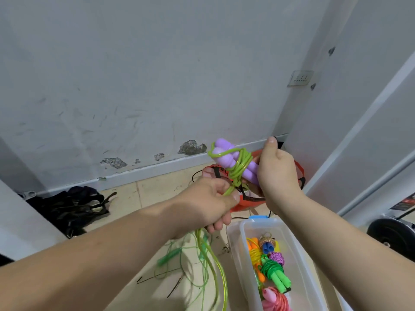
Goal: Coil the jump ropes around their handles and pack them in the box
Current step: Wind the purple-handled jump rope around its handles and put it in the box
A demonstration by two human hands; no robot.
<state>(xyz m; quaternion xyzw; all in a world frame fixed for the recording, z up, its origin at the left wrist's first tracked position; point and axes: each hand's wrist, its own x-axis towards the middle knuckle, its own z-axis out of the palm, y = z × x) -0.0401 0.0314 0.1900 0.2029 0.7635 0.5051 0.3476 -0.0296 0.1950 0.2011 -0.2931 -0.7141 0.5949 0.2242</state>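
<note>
Head view: right hand (277, 173) grips pair of purple handles (226, 151), held tilted above floor (157, 194). Light-green rope (241, 163) wound several turns around handles. Left hand (213, 203) just below, fingers curled, pinching rope; loose rest hangs down to floor. Clear plastic box (233, 243) on floor at lower right, holding coiled ropes: green bundle (275, 271), orange-yellow bundle (254, 252), pink bundle (275, 297). Black cloth pile (71, 205) at wall, left.
</note>
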